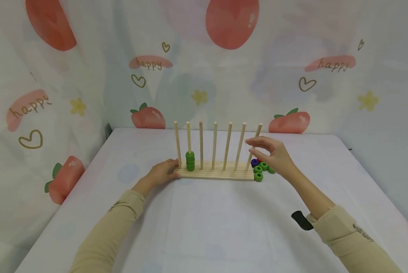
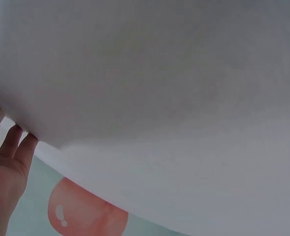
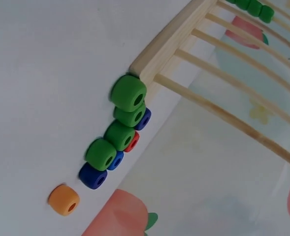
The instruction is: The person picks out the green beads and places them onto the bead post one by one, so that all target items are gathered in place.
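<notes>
A wooden peg rack (image 1: 214, 174) with several upright rods stands on the white table. Several green beads (image 1: 190, 161) are stacked on its second rod from the left. At the rack's left end, my left hand (image 1: 161, 173) grips the base, thumb on the near side and fingers behind. In the left wrist view those fingers (image 2: 24, 152) reach the wood's end. My right hand (image 1: 272, 153) hovers by the top half of the rightmost rod, thumb and forefinger apart with nothing seen between them.
Loose green beads (image 3: 128, 93) lie against the rack's right end, with dark blue (image 3: 92, 176), blue (image 3: 115, 160) and red (image 3: 132, 141) ones among them. An orange bead (image 3: 63, 199) sits apart. A black curved piece (image 1: 302, 220) is beside the right sleeve. Printed cloth (image 1: 197, 76) hangs behind.
</notes>
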Motion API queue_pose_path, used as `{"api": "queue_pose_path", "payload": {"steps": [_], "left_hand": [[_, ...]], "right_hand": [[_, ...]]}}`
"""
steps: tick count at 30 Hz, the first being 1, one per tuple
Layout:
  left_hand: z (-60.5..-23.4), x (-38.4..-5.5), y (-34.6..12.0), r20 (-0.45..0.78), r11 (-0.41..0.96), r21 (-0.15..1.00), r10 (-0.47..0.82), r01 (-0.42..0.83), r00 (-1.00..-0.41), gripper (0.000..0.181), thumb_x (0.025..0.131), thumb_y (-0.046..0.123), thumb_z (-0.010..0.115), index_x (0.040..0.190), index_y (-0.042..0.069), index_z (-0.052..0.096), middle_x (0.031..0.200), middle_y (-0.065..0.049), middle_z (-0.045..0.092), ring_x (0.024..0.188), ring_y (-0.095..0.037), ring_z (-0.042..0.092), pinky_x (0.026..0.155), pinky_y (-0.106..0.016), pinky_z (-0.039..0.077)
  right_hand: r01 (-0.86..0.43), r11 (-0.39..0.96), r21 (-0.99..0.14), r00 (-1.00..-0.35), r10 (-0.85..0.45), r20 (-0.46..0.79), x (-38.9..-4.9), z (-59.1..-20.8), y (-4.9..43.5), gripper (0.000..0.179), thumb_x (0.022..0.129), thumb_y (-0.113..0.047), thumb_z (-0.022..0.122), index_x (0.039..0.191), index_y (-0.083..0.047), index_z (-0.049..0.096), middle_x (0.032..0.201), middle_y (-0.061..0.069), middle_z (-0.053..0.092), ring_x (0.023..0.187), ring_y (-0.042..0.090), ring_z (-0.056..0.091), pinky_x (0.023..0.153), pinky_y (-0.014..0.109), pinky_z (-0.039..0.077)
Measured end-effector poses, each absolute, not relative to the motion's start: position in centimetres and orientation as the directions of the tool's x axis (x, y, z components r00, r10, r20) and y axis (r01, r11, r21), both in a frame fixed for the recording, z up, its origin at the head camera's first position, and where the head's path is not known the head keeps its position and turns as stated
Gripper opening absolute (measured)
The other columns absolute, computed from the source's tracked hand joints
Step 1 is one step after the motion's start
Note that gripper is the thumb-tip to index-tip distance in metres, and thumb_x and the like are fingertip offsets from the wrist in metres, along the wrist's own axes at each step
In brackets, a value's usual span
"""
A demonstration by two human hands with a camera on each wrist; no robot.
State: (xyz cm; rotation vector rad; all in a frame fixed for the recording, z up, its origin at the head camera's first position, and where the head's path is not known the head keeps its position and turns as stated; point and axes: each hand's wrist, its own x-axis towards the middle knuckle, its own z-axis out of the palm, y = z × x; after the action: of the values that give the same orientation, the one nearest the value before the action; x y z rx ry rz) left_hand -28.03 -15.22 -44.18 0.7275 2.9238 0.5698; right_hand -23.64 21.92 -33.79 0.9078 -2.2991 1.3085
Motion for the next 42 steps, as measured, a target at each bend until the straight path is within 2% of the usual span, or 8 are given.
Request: {"api": "queue_pose_path", "payload": {"steps": [5, 12, 17, 22, 29, 32, 36, 42], "left_hand": [[-44.2, -27.9, -15.3, 0.023, 0.821, 0.363, 0.465, 0.440, -0.885, 0.063, 0.090, 0.033, 0.063, 0.139, -0.001, 0.043, 0.133, -0.017, 0.054, 0.121, -0.036, 0.053, 0.098, -0.050, 0.045], [-44.3, -27.8, -15.3, 0.028, 0.815, 0.374, 0.467, 0.443, -0.884, 0.062, 0.090, 0.034, 0.063, 0.138, 0.000, 0.044, 0.133, -0.017, 0.054, 0.122, -0.036, 0.052, 0.099, -0.051, 0.044], [-45.3, -28.6, -15.8, 0.086, 0.777, 0.397, 0.498, 0.489, -0.863, 0.066, 0.089, 0.045, 0.060, 0.138, 0.003, 0.046, 0.130, -0.017, 0.056, 0.119, -0.036, 0.054, 0.095, -0.051, 0.046], [-45.5, -28.9, -16.0, 0.089, 0.780, 0.397, 0.492, 0.484, -0.866, 0.068, 0.089, 0.046, 0.060, 0.139, 0.003, 0.044, 0.130, -0.018, 0.056, 0.118, -0.038, 0.054, 0.096, -0.052, 0.046], [-44.5, -28.1, -15.3, 0.050, 0.814, 0.370, 0.465, 0.449, -0.884, 0.062, 0.089, 0.032, 0.063, 0.139, 0.000, 0.043, 0.132, -0.019, 0.054, 0.121, -0.037, 0.053, 0.098, -0.051, 0.044], [-44.3, -28.0, -15.2, 0.044, 0.812, 0.372, 0.469, 0.450, -0.882, 0.062, 0.089, 0.032, 0.064, 0.138, 0.000, 0.044, 0.132, -0.019, 0.054, 0.121, -0.037, 0.053, 0.099, -0.051, 0.044], [-44.2, -28.0, -15.2, 0.034, 0.811, 0.381, 0.467, 0.443, -0.884, 0.062, 0.089, 0.032, 0.063, 0.139, 0.000, 0.044, 0.133, -0.019, 0.053, 0.122, -0.038, 0.052, 0.099, -0.052, 0.043], [-44.1, -27.9, -15.2, 0.026, 0.818, 0.377, 0.460, 0.435, -0.887, 0.062, 0.089, 0.033, 0.063, 0.139, 0.001, 0.044, 0.134, -0.019, 0.053, 0.122, -0.038, 0.051, 0.099, -0.052, 0.043]], "right_hand": [[-0.689, 0.402, -0.603, -0.725, -0.374, 0.579, -23.3, -34.6, 23.1, 0.028, 0.080, 0.011, 0.066, 0.107, 0.005, 0.065, 0.106, -0.028, 0.060, 0.100, -0.017, 0.055, 0.089, 0.004, 0.042], [-0.630, 0.512, -0.583, -0.774, -0.358, 0.522, -23.3, -36.0, 25.0, 0.027, 0.082, 0.006, 0.067, 0.108, 0.005, 0.064, 0.103, 0.023, 0.068, 0.097, -0.022, 0.050, 0.087, 0.001, 0.039], [-0.611, 0.538, -0.580, -0.790, -0.376, 0.484, -23.3, -37.1, 26.1, 0.027, 0.081, 0.007, 0.067, 0.107, 0.007, 0.063, 0.104, 0.022, 0.068, 0.096, -0.025, 0.048, 0.085, 0.000, 0.040], [-0.603, 0.559, -0.570, -0.797, -0.386, 0.464, -23.4, -37.8, 26.6, 0.026, 0.082, 0.003, 0.068, 0.107, 0.004, 0.064, 0.103, -0.001, 0.068, 0.096, -0.024, 0.048, 0.085, -0.001, 0.040], [-0.562, 0.592, -0.578, -0.827, -0.388, 0.407, -23.3, -38.6, 27.1, 0.031, 0.082, 0.001, 0.069, 0.112, 0.005, 0.062, 0.109, 0.022, 0.066, 0.096, -0.026, 0.044, 0.084, -0.001, 0.039], [-0.522, 0.628, -0.577, -0.853, -0.386, 0.352, -23.3, -39.1, 27.3, 0.033, 0.082, -0.001, 0.069, 0.114, 0.004, 0.061, 0.113, 0.023, 0.065, 0.099, -0.003, 0.061, 0.085, 0.008, 0.047], [-0.488, 0.671, -0.558, -0.872, -0.392, 0.292, -23.4, -39.5, 27.5, 0.036, 0.083, -0.003, 0.069, 0.116, 0.005, 0.060, 0.114, 0.023, 0.064, 0.100, 0.039, 0.061, 0.087, 0.043, 0.053], [-0.498, 0.680, -0.538, -0.865, -0.436, 0.249, -23.3, -39.9, 28.1, 0.038, 0.083, -0.008, 0.070, 0.117, 0.007, 0.059, 0.111, 0.023, 0.065, 0.098, 0.038, 0.060, 0.086, 0.053, 0.051]]}}
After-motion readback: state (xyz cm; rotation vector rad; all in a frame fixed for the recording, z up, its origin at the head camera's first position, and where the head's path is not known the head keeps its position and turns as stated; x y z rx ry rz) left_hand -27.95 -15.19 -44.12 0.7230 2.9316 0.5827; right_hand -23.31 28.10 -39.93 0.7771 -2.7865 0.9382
